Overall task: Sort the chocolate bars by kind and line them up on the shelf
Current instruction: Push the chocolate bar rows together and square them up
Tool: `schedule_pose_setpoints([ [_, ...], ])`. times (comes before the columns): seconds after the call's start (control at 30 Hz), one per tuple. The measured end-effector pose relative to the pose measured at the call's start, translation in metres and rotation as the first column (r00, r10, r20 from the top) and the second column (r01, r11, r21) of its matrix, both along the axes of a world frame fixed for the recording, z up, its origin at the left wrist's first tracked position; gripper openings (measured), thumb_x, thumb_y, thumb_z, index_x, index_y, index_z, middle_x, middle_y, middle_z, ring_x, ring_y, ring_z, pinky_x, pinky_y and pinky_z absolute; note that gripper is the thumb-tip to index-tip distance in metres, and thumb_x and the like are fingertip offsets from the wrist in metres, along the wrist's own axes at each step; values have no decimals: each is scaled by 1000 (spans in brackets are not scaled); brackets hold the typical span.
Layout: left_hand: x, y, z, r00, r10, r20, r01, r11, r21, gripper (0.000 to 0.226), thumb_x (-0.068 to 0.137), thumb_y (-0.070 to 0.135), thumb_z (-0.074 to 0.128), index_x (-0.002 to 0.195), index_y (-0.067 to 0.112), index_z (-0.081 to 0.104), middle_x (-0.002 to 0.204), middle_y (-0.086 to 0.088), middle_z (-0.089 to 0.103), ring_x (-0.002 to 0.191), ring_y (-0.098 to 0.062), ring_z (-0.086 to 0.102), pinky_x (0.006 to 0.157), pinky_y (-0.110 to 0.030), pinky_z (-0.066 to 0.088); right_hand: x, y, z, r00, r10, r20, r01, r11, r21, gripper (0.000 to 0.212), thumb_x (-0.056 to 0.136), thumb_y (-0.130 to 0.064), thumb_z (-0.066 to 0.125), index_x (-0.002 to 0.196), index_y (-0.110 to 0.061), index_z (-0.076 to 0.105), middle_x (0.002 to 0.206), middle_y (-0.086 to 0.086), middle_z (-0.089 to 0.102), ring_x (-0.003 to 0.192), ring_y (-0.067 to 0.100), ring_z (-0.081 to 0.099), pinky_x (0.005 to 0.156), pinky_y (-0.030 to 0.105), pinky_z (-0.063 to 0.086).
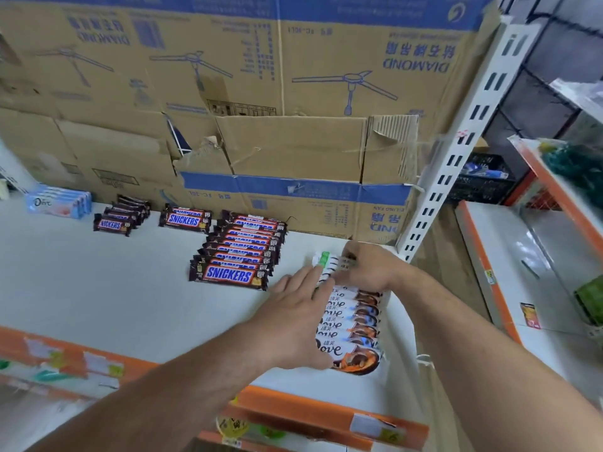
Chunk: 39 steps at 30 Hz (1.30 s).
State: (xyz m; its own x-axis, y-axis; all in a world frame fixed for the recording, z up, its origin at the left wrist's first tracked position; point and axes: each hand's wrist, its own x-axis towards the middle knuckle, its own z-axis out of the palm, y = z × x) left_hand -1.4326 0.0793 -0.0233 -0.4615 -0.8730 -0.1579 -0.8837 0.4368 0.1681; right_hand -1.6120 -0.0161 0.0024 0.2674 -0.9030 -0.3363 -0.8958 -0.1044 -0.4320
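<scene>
Far left: A stack of pale blue Dove bars [58,203] lay at the back of the white shelf [98,288].
Left of centre: Small dark brown Snickers bars [119,220] formed a short row.
Centre: The long row of brown Snickers bars [239,256] was lined up.
Left hand: The left hand [300,318] pressed straight fingers against the row of white Dove bars [352,324], gripping nothing.
Right hand: The right hand [368,265] had its fingers pinched on the white bar with a green patch [323,261] at that row's far end.
Progress: Seemingly nearly done; this bar needed seating and the row squaring.
</scene>
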Motion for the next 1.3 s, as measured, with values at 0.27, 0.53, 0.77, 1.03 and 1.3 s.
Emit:
schedule_pose_setpoints([
  [0.27,-1,4,-14,1000,2,15,-1,997,-78,127,62,72,48,147,17,-27,157,-6,-30,140,-20,-37,117,-45,-16,9,44,2,983,182,3,-182,983,15,34,72,-48,59,93,-25,45,84,-5,61,79,17,58,69,34,48],
  [0.53,-12,-44,0,1000,-7,-12,4,977,-213,132,52,75,58,152,13,-2,135,-4,27,129,-25,24,115,-42,20,9,15,1,999,53,-5,-53,985,-165,26,74,-46,59,82,-31,38,75,-10,58,72,16,56,59,30,38],
  [0.77,-1,-77,-1,999,-42,-10,42,994,96,141,48,81,60,153,20,-12,161,4,-14,146,-14,-20,119,-34,-3,8,9,-8,999,-2,-42,-3,993,-115,30,73,-54,52,92,-32,43,85,-13,57,93,22,59,74,34,39],
  [1.03,-5,-67,-16,999,-18,-44,20,998,54,134,55,79,56,152,21,-16,160,6,-15,146,-15,-20,121,-41,7,3,45,-40,990,-130,-58,105,940,-326,72,100,-51,28,155,-6,15,162,12,16,148,25,8,121,34,4],
  [1.3,2,-62,-11,885,109,-453,11,967,254,126,58,71,64,155,26,-4,160,16,-6,147,-5,-7,119,-30,11,2,57,-49,908,-300,292,375,892,-252,79,90,-58,52,153,-19,25,157,-10,20,143,10,23,113,25,24],
])
